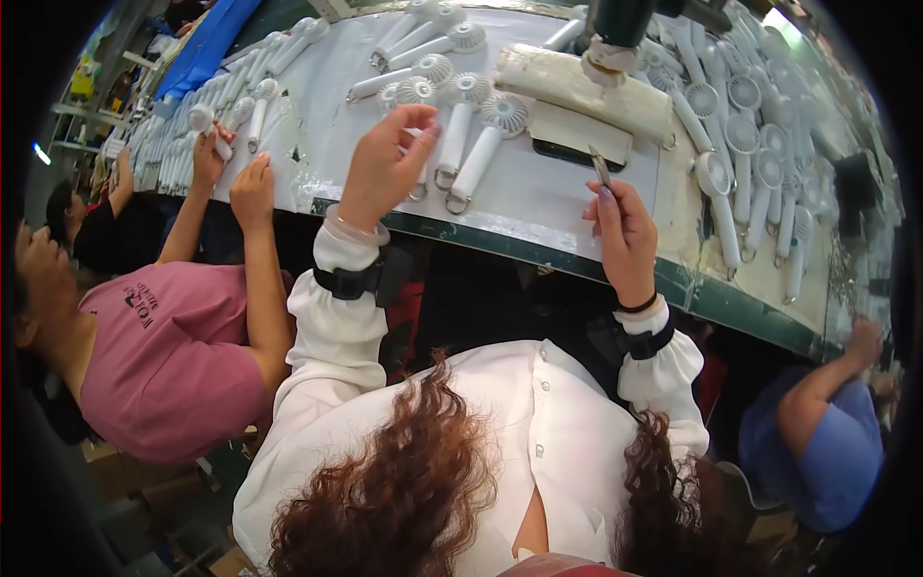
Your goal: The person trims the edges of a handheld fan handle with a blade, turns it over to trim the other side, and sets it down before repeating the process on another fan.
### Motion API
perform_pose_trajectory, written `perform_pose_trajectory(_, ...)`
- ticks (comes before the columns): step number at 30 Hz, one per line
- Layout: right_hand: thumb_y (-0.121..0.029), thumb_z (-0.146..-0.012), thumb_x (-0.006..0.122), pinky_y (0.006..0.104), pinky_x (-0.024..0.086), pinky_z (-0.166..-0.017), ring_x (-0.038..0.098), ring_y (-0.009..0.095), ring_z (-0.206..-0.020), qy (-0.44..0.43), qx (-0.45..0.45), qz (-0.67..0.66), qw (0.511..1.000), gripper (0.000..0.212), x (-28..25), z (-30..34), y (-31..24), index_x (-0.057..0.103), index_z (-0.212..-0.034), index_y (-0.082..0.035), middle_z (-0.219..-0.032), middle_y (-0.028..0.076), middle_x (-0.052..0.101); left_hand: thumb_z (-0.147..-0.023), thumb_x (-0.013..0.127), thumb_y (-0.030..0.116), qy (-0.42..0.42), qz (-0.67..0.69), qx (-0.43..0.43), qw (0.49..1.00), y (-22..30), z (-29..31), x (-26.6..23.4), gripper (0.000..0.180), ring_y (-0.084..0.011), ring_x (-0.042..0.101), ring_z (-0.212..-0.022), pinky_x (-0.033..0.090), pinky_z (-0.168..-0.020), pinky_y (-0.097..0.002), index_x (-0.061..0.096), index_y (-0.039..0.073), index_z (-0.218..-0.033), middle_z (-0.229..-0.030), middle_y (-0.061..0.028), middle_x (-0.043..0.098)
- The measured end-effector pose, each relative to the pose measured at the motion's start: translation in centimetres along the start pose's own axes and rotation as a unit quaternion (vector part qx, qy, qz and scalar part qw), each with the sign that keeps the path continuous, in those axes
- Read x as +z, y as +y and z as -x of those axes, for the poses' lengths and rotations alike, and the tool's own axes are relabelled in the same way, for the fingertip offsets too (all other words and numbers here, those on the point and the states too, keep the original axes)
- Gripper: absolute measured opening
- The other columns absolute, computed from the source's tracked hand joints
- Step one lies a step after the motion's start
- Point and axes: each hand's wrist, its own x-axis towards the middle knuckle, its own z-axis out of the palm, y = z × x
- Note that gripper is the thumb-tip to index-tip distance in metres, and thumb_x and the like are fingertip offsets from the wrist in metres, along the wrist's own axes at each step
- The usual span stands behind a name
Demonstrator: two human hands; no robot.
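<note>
My left hand (383,165) hovers over the near edge of the worktable, fingers loosely curled and the thumb apart from them; I see nothing held in it. Just beyond it lies a white handheld fan (416,91) with a ribbed round head, its handle partly hidden by my hand. To its right, two more white fans (478,165) lie with their wrist-loop ends towards me. My right hand (627,231) is closed around slim metal tweezers (601,165), points upward. Those tips are close to a pale block with a dark edge (580,137).
A long worn cream pad (586,91) lies beneath a dark green machine head (617,24). Many white fans (745,144) are heaped at the right; rows of others (173,144) lie at the left. A co-worker in pink (178,356) handles a fan there. Another person in blue (817,442) sits right.
</note>
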Motion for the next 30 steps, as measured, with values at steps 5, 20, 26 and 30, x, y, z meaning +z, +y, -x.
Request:
perform_pose_trajectory(5,-0.014,-0.102,0.05,0.0185,0.041,-0.06,0.05,0.004,-0.067,-0.002,-0.013,0.0,1.0,0.021,0.1,0.1,-0.1,0.062,-0.112,-0.001,-0.078,0.0,0.059,-0.087,0.07,0.025,-0.033,-0.089,0.042,0.995,2.4,0.2,4.2,0.04,-0.0177,0.066,-0.074,0.052,-0.065,-0.0301,0.059,0.0,-0.116,-0.092,-0.0111,0.067)
perform_pose_trajectory(20,-0.015,-0.102,0.05,0.0193,0.041,-0.06,0.049,0.005,-0.065,-0.016,-0.01,-0.016,1.0,0.021,-0.1,-0.3,-0.2,0.062,-0.111,0.0,-0.078,0.001,0.06,-0.094,0.061,0.022,-0.162,0.31,-0.098,0.932,0.7,0.5,1.4,0.038,-0.008,0.05,-0.06,0.04,-0.054,-0.0233,0.054,0.003,-0.126,-0.1,-0.0073,0.07)
perform_pose_trajectory(26,-0.015,-0.102,0.05,0.0192,0.042,-0.061,0.049,0.005,-0.066,-0.021,-0.008,-0.017,1.0,0.02,-0.2,-0.1,-0.1,0.062,-0.11,0.0,-0.078,0.001,0.06,-0.099,0.055,0.017,-0.096,0.375,-0.061,0.92,1.7,0.7,3.6,0.031,-0.0026,0.04,-0.062,0.034,-0.056,-0.018,0.054,0.005,-0.127,-0.099,-0.003,0.068)
perform_pose_trajectory(30,-0.014,-0.102,0.05,0.0192,0.042,-0.061,0.049,0.005,-0.066,-0.031,-0.019,-0.029,0.999,0.02,0.0,-0.1,-0.2,0.061,-0.109,0.0,-0.079,0.001,0.06,-0.097,0.058,0.013,-0.116,0.354,-0.011,0.928,1.9,0.6,4.2,0.028,-0.0056,0.05,-0.071,0.044,-0.065,-0.02,0.056,0.003,-0.123,-0.101,-0.0046,0.067)
